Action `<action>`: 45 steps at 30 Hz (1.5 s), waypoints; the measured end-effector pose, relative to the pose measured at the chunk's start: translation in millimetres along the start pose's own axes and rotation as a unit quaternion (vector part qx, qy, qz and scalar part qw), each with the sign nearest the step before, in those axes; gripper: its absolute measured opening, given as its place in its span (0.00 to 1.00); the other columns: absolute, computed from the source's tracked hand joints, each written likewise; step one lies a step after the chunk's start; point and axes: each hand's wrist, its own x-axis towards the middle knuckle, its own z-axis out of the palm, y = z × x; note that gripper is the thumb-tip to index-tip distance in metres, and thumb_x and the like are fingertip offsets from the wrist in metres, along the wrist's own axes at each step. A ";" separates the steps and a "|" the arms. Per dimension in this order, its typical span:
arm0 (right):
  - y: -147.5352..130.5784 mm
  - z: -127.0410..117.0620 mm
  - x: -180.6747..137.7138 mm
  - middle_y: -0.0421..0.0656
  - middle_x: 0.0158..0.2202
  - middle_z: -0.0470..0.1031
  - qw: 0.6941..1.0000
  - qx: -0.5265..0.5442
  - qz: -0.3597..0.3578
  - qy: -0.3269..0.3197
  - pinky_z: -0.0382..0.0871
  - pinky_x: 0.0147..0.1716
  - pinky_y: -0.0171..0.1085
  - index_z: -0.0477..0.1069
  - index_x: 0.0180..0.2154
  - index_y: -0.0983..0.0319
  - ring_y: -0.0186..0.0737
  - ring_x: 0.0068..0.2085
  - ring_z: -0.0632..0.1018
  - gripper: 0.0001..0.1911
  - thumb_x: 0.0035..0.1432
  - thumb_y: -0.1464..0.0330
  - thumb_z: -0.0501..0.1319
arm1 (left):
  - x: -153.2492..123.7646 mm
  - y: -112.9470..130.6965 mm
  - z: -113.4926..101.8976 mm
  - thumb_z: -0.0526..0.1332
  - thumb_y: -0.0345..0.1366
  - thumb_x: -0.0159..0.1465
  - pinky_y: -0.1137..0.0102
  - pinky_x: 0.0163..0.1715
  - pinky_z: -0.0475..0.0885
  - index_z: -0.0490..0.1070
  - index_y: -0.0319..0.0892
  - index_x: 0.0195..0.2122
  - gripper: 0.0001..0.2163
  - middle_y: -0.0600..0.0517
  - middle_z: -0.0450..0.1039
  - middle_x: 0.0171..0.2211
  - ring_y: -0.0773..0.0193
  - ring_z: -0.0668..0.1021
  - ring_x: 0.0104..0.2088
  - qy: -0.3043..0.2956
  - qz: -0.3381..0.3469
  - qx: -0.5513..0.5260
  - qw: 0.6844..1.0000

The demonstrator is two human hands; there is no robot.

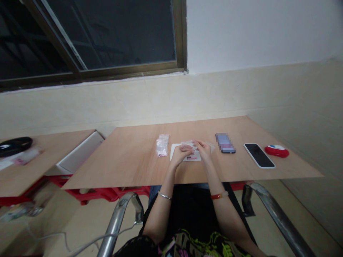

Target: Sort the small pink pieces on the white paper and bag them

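My left hand [181,152] and my right hand [203,150] meet over a white card [174,151] lying on the wooden table [128,157]. Both hands pinch a small clear packet with pink print [191,157] just above the card; what the packet holds is too small to tell. A stack of small clear bags with pink contents [162,145] lies just left of my left hand.
To the right lie a blurred phone-like item [225,142], a black phone [259,155] and a red and white oval object [277,151]. A white box [80,153] sits at the table's left edge. Metal chair arms [118,217] flank my lap.
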 end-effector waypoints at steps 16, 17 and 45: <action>3.6 3.2 0.4 0.45 0.35 0.78 0.998 0.028 0.042 -0.049 0.67 0.28 0.33 0.74 0.33 0.63 0.38 0.33 0.76 0.19 0.43 0.56 0.64 | -5.8 27.2 1.8 0.63 0.47 0.53 0.67 0.33 0.75 0.72 0.36 0.31 0.17 0.46 0.76 0.31 0.63 0.78 0.28 0.145 0.052 -0.051 0.987; 4.9 3.6 0.6 0.45 0.34 0.78 0.997 0.032 0.044 -0.055 0.68 0.28 0.33 0.74 0.33 0.63 0.38 0.33 0.76 0.19 0.43 0.56 0.64 | -6.3 27.6 2.3 0.63 0.47 0.53 0.67 0.33 0.75 0.72 0.36 0.31 0.16 0.46 0.76 0.31 0.63 0.78 0.28 0.148 0.056 -0.051 0.986; -3.8 18.4 -8.5 0.44 0.34 0.76 0.995 0.078 -0.003 -0.061 0.71 0.34 0.37 0.74 0.29 0.61 0.39 0.35 0.76 0.14 0.43 0.58 0.65 | -1.3 15.6 8.1 0.60 0.44 0.56 0.71 0.31 0.72 0.73 0.37 0.31 0.13 0.49 0.74 0.29 0.65 0.76 0.30 0.158 0.125 0.026 0.979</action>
